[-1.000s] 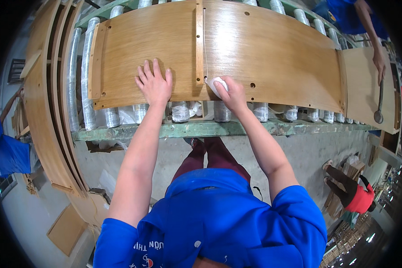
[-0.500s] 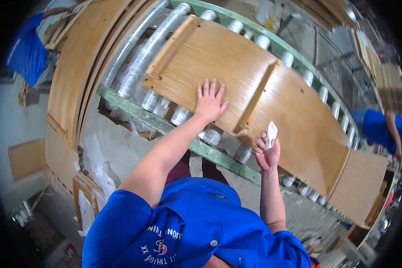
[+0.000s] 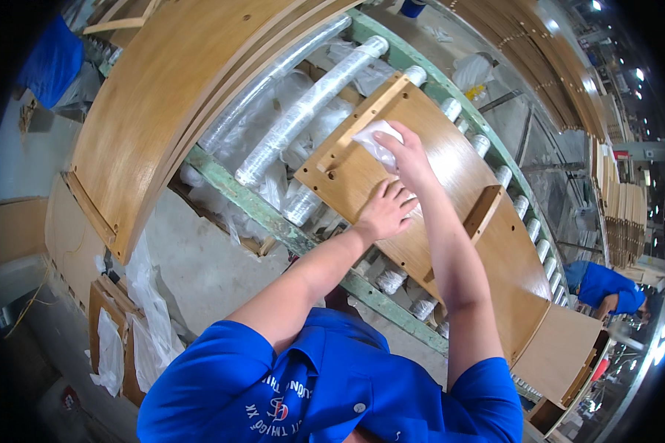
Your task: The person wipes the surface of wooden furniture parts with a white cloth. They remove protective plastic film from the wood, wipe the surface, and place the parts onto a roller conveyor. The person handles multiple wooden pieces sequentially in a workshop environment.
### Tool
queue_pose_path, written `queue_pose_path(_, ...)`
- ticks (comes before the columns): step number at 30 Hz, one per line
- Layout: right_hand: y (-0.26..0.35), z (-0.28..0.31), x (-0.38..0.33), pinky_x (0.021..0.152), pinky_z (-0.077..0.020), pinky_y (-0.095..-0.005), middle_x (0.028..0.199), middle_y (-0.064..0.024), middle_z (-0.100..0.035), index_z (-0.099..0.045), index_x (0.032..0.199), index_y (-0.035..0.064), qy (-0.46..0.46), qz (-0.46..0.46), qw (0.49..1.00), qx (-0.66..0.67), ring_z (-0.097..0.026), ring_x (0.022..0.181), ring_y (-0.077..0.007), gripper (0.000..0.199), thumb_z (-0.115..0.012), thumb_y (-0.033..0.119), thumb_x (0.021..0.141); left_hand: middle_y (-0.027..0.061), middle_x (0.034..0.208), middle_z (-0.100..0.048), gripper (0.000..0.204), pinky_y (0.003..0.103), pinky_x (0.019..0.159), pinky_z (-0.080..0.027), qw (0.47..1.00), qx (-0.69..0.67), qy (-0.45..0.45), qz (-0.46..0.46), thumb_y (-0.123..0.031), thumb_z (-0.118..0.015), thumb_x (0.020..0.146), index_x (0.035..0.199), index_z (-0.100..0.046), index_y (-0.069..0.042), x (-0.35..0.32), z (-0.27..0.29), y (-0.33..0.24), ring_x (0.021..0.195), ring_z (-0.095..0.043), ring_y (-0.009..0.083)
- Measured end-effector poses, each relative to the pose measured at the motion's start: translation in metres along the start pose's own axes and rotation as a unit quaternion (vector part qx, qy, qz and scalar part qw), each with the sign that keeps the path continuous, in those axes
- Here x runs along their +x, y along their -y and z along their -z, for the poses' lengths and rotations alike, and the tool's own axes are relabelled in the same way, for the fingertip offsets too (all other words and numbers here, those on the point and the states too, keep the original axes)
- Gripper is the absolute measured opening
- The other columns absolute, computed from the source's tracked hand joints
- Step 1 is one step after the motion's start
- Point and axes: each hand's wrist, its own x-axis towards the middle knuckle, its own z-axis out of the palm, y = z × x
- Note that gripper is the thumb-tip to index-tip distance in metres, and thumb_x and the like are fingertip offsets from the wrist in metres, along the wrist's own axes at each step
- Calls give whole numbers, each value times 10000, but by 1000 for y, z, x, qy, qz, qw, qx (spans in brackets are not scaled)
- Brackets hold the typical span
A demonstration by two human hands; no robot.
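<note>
A varnished wooden panel (image 3: 443, 177) with crosswise wooden battens lies on a roller conveyor. My left hand (image 3: 386, 212) rests on its surface, fingers spread, close to the near edge. Farther along, my right hand (image 3: 406, 153) is closed round a folded white cloth (image 3: 377, 145), apparently against the panel beside the end batten (image 3: 362, 122). Another batten (image 3: 485, 214) crosses the panel to the right of my right forearm. The underside of the cloth is hidden.
Plastic-wrapped rollers (image 3: 314, 111) sit in a green conveyor frame (image 3: 255, 203). Several curved panels (image 3: 162, 96) stand at the left. A brown board (image 3: 558, 347) adjoins the panel's right end. Co-workers in blue (image 3: 606, 286) are at the right and far left. Stacked boards (image 3: 521, 59) stand behind.
My right hand has swung from the near side, where it held the cloth raised, across to the panel's left end. My left hand remains on the panel. The view has shifted.
</note>
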Motion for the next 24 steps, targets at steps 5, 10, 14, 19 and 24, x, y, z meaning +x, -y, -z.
queue_pose_path(5,2,-39,66,760,-465,-303,953,-117,-639,-581,1106,-6,93,73,947,-299,-602,864,-204,431,-637,299,807,96,1317,-447,438,510,1077,-158,999,-29,-10,-9,-397,-416,887,1194,-546,-113,-2,2,8,1277,-302,300)
queue_pose_path(10,6,-67,89,816,-471,-368,972,-197,-641,-612,1096,60,145,32,851,-504,-620,918,-322,408,-598,350,810,91,1385,-362,489,512,1078,-167,996,-37,86,-1,-372,-430,884,1296,-445,-108,-2,7,18,1314,-257,302)
queue_pose_path(14,20,-65,105,810,-475,-402,935,-205,-644,-641,1044,101,155,53,795,-584,-615,898,-356,362,-564,369,812,92,1379,-384,482,509,1084,-158,998,-46,31,3,-371,-416,892,1292,-465,-107,-4,1,20,1307,-274,299)
queue_pose_path(19,31,-31,134,798,-483,-404,929,-183,-649,-656,996,98,108,39,775,-622,-619,893,-340,390,-558,402,773,95,1378,-383,487,511,1083,-159,999,-52,17,-1,-368,-426,887,1294,-467,-105,-2,-2,20,1308,-274,301)
queue_pose_path(24,37,7,166,808,-481,-408,952,-174,-651,-650,1020,108,41,58,742,-666,-613,889,-373,381,-541,387,784,97,1393,-361,507,512,1086,-146,998,-50,36,-3,-371,-413,895,1327,-428,-105,-2,-3,17,1317,-262,301)
